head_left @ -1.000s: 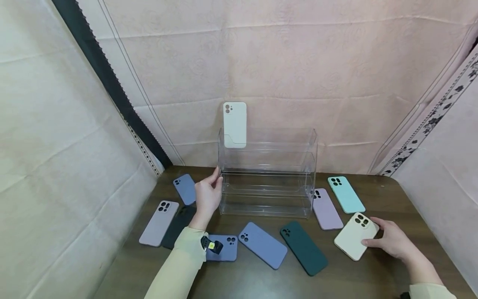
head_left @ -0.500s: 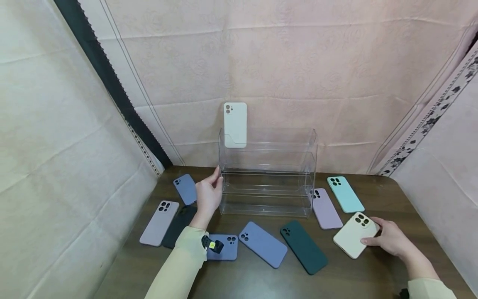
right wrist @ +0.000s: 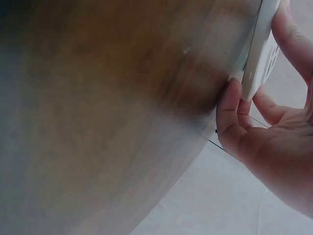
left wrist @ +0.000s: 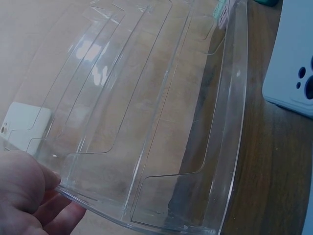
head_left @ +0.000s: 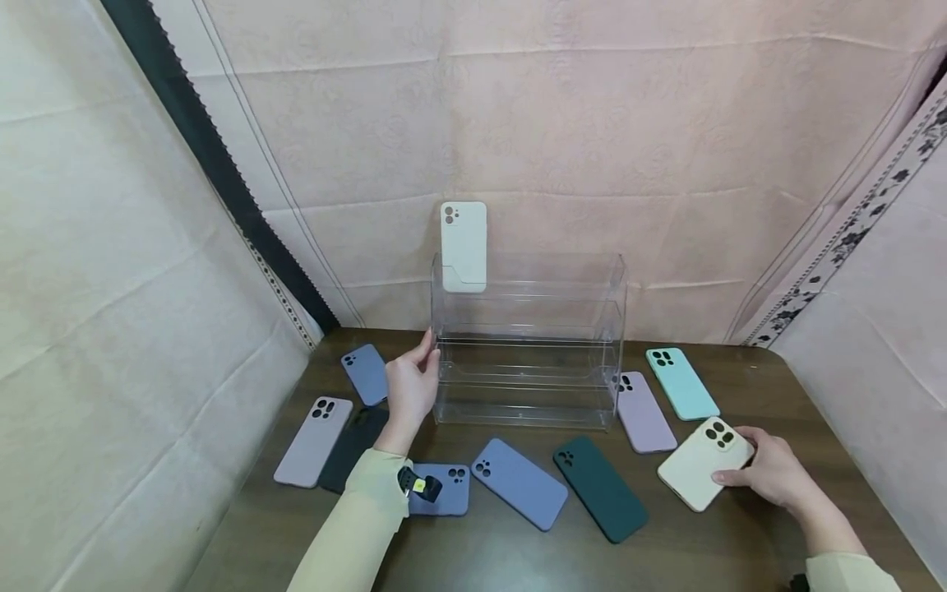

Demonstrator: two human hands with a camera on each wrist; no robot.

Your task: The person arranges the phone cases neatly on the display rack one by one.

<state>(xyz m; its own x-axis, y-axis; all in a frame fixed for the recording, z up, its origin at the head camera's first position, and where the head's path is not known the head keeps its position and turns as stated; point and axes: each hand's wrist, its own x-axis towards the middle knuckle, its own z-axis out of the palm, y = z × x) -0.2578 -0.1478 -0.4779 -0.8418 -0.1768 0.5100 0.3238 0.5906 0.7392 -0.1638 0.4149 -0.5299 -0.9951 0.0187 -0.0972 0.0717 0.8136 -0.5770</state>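
A clear acrylic tiered display rack (head_left: 525, 415) stands at the back of the table. My left hand (head_left: 411, 390) grips its left side edge, thumb and fingers at the panel in the left wrist view. In the rack's top tier, at the left end, a white phone case (head_left: 464, 238) stands upright. On the right, my right hand (head_left: 775, 470) pinches a cream phone case (head_left: 695, 467) by its right edge, thumb across its back. The right wrist view has this cream case (right wrist: 261, 54) edge-on between thumb and fingers, close over the table.
Other phone cases lie around the rack: a mint case (head_left: 684, 385) and a lilac case (head_left: 645, 415) on the right, a dark green case (head_left: 601, 491) and a blue case (head_left: 520, 485) in front, several more at left. Pale cloth (head_left: 533, 123) hangs behind the table (head_left: 510, 563).
The cream case has shifted very slightly left and up with my right hand still pinching it. My left hand stays on the rack's side.
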